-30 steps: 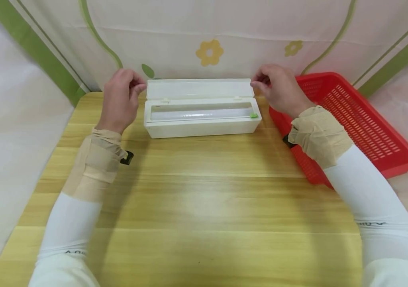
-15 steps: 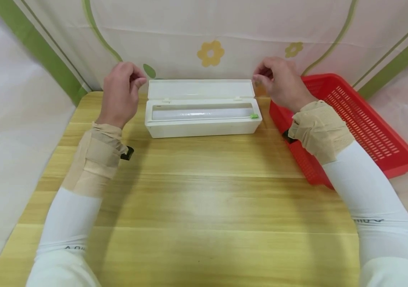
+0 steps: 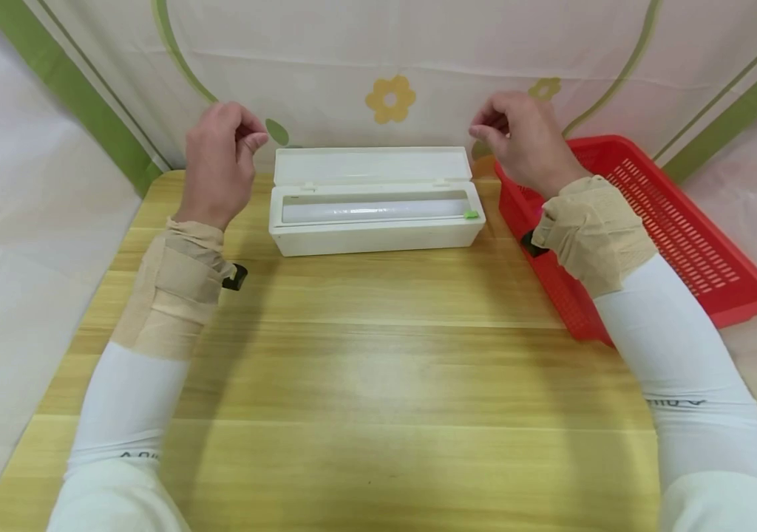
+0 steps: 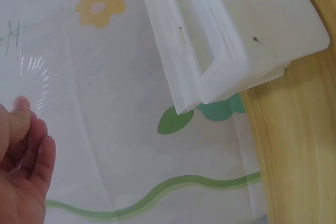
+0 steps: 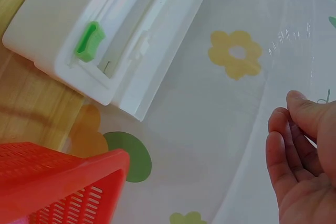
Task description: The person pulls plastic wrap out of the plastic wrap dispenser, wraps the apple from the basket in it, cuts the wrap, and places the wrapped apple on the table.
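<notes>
A white cling film dispenser box (image 3: 376, 240) sits at the back of the table, its lid (image 3: 372, 164) raised. Inside lies a film roll (image 3: 378, 211), and a green slide cutter (image 3: 471, 215) is at the front rail's right end. My left hand (image 3: 219, 166), above and left of the box, pinches clear cling film (image 4: 37, 72) between thumb and curled fingers. On the other side, my right hand (image 3: 528, 144) pinches the film likewise. The see-through sheet shows mainly by shiny creases near the fingertips in both wrist views; its full outline is hidden by its clearness.
A red perforated basket (image 3: 747, 301) stands at the right, under my right forearm, with something pink partly visible inside. The wooden table (image 3: 378, 384) stretches in front of the box. A patterned curtain (image 3: 325, 66) hangs right behind the table.
Both hands have risen a little and moved away toward the curtain, still pinching. The dispenser box and the basket have stayed in place.
</notes>
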{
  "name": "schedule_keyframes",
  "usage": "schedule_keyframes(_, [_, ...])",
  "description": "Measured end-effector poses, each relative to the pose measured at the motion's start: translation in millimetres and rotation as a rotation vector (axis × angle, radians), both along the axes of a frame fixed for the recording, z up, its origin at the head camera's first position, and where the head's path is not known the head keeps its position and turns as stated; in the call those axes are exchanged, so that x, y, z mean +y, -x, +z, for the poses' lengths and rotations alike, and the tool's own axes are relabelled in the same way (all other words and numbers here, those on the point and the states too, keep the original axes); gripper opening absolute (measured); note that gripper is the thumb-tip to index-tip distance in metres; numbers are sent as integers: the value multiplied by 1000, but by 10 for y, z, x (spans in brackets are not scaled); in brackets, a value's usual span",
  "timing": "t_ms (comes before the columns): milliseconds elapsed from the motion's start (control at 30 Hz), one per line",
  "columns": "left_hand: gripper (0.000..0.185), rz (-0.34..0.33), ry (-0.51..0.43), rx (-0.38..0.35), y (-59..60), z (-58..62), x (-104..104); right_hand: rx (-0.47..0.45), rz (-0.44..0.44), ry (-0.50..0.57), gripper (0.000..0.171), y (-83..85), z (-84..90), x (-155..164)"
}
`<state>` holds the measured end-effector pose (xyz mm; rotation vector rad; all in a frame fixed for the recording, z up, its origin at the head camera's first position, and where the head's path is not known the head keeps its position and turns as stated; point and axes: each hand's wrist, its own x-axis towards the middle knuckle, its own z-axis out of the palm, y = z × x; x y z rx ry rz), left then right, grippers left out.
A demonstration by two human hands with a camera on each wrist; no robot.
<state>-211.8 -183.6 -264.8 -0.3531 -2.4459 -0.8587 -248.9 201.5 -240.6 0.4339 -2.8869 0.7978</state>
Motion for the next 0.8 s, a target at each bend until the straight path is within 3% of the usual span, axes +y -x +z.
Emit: schedule_keyframes(800, [34, 59, -4, 2, 37, 194, -6, 22, -47, -15, 28, 2, 183, -62])
